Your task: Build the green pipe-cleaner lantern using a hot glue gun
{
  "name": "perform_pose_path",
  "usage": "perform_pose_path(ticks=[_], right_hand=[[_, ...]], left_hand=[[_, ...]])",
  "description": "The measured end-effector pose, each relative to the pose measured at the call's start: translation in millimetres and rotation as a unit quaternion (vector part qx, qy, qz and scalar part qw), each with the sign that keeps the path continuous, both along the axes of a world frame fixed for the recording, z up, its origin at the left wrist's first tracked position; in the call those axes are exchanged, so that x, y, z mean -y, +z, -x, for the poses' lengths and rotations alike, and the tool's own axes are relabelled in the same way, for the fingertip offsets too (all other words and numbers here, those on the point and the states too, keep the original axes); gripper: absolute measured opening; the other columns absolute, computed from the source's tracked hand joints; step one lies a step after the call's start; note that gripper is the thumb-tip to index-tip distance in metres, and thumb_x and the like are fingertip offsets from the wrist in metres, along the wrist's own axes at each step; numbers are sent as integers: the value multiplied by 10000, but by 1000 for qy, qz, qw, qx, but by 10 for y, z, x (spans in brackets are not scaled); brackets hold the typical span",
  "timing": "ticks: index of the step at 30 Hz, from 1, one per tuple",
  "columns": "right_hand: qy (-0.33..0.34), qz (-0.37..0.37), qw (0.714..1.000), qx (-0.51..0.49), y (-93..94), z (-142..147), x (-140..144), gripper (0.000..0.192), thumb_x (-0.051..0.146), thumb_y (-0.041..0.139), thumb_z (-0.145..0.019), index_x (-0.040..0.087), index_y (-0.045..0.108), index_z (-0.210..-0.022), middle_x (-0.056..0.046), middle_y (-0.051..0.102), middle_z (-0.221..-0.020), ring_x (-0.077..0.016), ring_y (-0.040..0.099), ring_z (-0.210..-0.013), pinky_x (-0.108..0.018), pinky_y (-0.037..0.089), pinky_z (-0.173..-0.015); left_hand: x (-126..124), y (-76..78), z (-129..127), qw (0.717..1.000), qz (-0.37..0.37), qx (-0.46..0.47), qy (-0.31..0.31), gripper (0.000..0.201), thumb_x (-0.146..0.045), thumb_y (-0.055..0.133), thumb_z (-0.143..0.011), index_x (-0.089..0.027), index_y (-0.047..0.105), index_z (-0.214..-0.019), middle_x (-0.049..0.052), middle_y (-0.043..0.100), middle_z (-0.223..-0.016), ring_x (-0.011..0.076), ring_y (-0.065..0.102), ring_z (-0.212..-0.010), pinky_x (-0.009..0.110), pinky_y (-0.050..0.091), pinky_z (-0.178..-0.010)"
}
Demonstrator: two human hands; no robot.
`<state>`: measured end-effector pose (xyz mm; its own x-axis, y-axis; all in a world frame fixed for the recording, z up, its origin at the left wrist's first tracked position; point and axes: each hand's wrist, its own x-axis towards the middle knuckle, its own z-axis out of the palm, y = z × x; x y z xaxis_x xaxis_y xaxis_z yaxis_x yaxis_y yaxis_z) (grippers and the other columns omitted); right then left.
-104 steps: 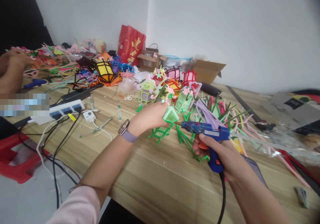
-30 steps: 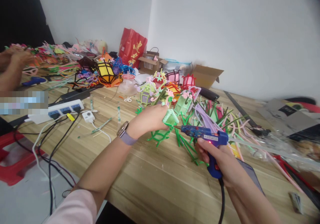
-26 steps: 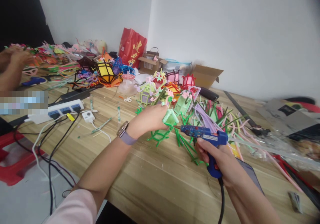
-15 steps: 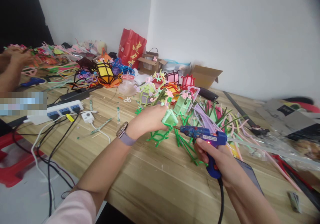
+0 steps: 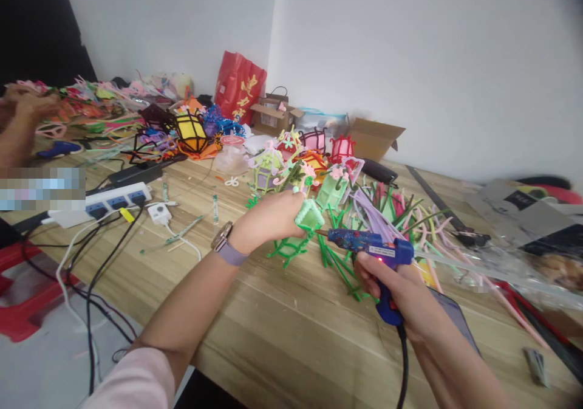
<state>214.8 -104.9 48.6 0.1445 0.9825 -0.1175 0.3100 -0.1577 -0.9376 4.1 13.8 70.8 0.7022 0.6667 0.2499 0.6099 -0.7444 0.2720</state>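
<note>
My right hand [image 5: 401,287] is closed around the handle of a blue hot glue gun [image 5: 378,244], its red light lit and a clear glue stick out of the back. The gun's nozzle meets or nearly meets the edge of a light-green lantern [image 5: 310,216] made of fuzzy pipe cleaners. My left hand [image 5: 280,214], with a watch on the wrist, grips that lantern from the far side; its fingertips are partly hidden. Below the lantern is a darker green pipe-cleaner frame [image 5: 289,249]; whether the two are joined I cannot tell.
Finished pipe-cleaner lanterns [image 5: 319,160] crowd the table behind my hands. Loose pipe-cleaner stems [image 5: 378,214] lie to the right, near a phone [image 5: 453,318]. A power strip [image 5: 113,202] with trailing cables is at left. Another person's hands [image 5: 31,108] work at the far left.
Both hands, the glue gun and the green lantern look almost unmoved. The other person's hands at the far left have shifted slightly.
</note>
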Motion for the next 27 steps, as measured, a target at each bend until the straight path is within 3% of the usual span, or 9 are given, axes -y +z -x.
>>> perform_pose_path(ticks=[22, 27], right_hand=[[-18, 40, 999, 1, 7, -3, 4, 611, 778, 664, -564, 204, 498, -438, 4, 480, -430, -99, 396, -438, -256, 277, -457], [28, 63, 996, -48, -87, 2, 31, 589, 748, 718, -551, 165, 633, -541, -31, 602, -545, -86, 423, -466, -244, 303, -466]], left_hand=[[11, 59, 13, 1000, -5, 13, -6, 202, -276, 652, -728, -187, 619, -907, 55, 697, -957, 220, 648, -877, 298, 485, -757], [39, 200, 148, 996, 3, 37, 77, 280, -285, 681, -723, -185, 626, -979, 62, 702, -1019, 245, 653, -942, 312, 494, -800]])
